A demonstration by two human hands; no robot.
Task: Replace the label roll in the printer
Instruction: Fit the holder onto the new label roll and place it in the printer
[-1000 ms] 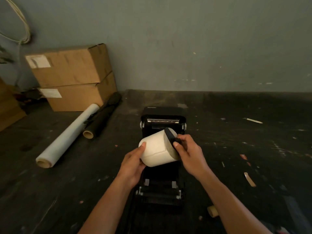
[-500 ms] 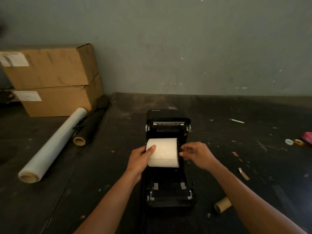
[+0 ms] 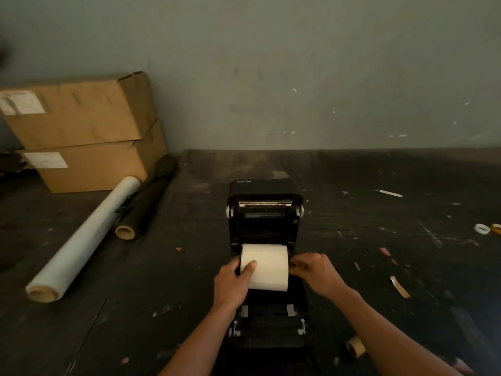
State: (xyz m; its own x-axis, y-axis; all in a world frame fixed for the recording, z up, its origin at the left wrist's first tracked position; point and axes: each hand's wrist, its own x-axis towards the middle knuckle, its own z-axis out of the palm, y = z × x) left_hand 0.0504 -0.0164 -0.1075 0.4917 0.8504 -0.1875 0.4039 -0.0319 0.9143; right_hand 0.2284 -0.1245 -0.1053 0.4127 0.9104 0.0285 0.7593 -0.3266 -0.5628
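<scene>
Two cardboard boxes (image 3: 81, 131) sit stacked at the far left. Just right of them lie two long rolls, one of clear film (image 3: 84, 237) and one black (image 3: 147, 196). In the middle stands one black printer (image 3: 264, 213) with its lid open. One white label roll (image 3: 267, 264) sits in its bay. The left hand (image 3: 233, 283) grips the roll's left end, thumb curled over the front. The right hand (image 3: 315, 272) pinches something dark at the roll's right end, fingers together. One empty cardboard core (image 3: 355, 346) lies by the right forearm, and two small tape rings (image 3: 488, 228) at the far right.
</scene>
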